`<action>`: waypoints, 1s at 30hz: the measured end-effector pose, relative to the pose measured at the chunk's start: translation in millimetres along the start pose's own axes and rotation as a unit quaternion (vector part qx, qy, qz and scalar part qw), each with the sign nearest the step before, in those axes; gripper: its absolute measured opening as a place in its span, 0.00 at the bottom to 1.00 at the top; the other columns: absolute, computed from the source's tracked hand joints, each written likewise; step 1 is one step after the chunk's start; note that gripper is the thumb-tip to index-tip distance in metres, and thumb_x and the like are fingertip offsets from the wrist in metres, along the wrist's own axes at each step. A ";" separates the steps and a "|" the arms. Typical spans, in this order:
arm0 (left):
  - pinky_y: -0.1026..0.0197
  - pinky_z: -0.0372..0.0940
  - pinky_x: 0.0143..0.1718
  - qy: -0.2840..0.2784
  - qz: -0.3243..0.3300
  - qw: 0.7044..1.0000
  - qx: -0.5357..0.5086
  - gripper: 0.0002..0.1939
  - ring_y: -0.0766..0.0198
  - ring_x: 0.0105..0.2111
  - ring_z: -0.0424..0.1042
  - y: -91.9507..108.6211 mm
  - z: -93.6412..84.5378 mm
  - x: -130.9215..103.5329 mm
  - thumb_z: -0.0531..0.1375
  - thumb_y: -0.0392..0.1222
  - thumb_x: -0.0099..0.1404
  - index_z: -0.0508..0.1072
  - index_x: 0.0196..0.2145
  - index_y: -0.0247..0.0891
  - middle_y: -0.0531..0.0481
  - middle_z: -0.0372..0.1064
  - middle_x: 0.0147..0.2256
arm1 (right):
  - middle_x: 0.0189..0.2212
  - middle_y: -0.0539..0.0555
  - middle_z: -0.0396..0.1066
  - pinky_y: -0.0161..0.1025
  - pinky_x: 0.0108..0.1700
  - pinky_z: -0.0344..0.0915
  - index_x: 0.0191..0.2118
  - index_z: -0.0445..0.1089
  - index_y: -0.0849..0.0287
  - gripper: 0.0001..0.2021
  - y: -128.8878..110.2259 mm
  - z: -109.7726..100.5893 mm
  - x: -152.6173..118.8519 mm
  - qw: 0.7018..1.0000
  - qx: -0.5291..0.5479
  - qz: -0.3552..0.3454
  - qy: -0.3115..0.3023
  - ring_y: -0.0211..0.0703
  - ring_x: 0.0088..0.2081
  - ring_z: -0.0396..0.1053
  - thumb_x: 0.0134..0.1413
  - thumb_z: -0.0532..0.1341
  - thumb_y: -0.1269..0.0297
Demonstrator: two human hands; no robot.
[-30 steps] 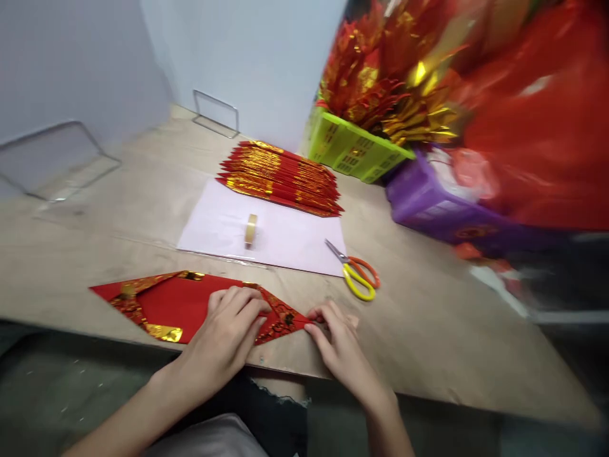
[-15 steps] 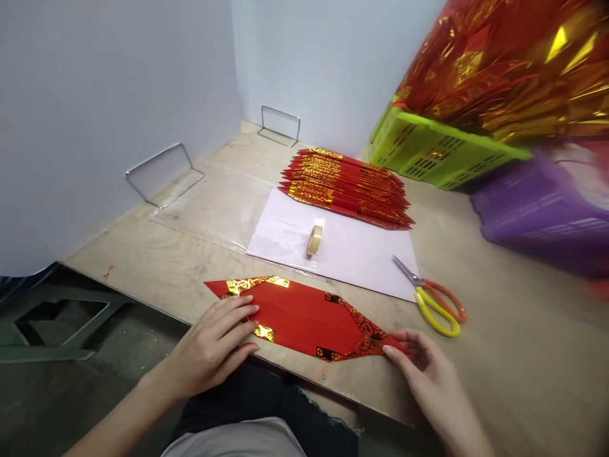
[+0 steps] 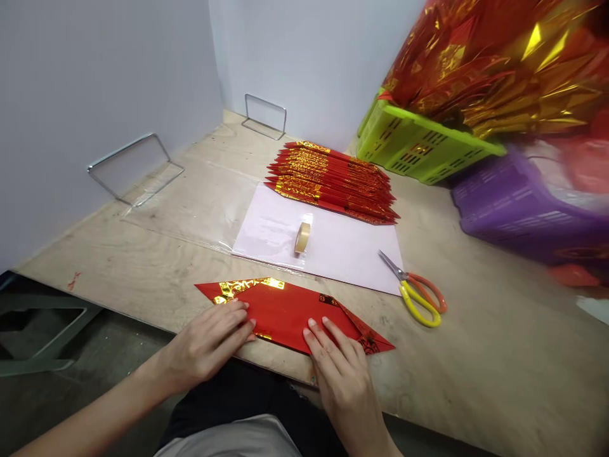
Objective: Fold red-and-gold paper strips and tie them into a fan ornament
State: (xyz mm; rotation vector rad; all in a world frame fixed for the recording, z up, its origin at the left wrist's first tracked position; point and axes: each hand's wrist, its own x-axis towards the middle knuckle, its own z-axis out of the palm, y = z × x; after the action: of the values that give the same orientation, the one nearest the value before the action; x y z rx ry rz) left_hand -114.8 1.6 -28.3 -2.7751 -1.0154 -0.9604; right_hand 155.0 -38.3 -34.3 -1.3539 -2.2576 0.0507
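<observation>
A folded red paper piece with gold-printed corners [image 3: 285, 312] lies along the table's near edge, pointed at both ends. My left hand [image 3: 209, 339] rests on its left part, fingers stretched over the near edge and the thumb low beside it. On the right part, my right hand [image 3: 340, 365] lies with its fingers laid flat and slightly spread, covering some of the gold pattern. Neither hand grips anything that I can see. Beyond the paper, a roll of clear tape [image 3: 302, 238] stands on a white sheet [image 3: 352, 257], and scissors with yellow and orange handles [image 3: 419, 295] lie at the right.
A row of similar folded red-and-gold papers [image 3: 333, 181] lies at the back of the white sheet. A green basket [image 3: 423, 149] full of red and gold foil and a purple basket [image 3: 509, 203] stand at right. Two wire stands [image 3: 266, 117] are by the wall panels.
My right hand has let go of the paper's right tip and moved left, onto its body. The left hand stays on the paper's left part. The camera view has shifted slightly right.
</observation>
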 end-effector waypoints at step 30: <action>0.55 0.62 0.44 -0.079 -0.011 0.994 -0.075 0.12 0.59 0.41 0.68 -12.8 -0.8 10.8 0.52 0.32 0.69 0.71 0.46 0.38 0.45 0.71 0.39 | 0.40 0.59 0.67 0.46 0.43 0.60 0.50 0.68 0.61 0.16 12.5 -22.0 -7.9 0.999 0.025 0.031 0.008 0.47 0.43 0.64 0.59 0.53 0.81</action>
State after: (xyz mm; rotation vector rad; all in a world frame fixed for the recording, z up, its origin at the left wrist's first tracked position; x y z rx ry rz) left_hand -116.4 17.7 -23.8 -3.0113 -1.0352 -0.8663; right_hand 177.8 -43.4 -21.8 -1.3927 -2.1861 0.1167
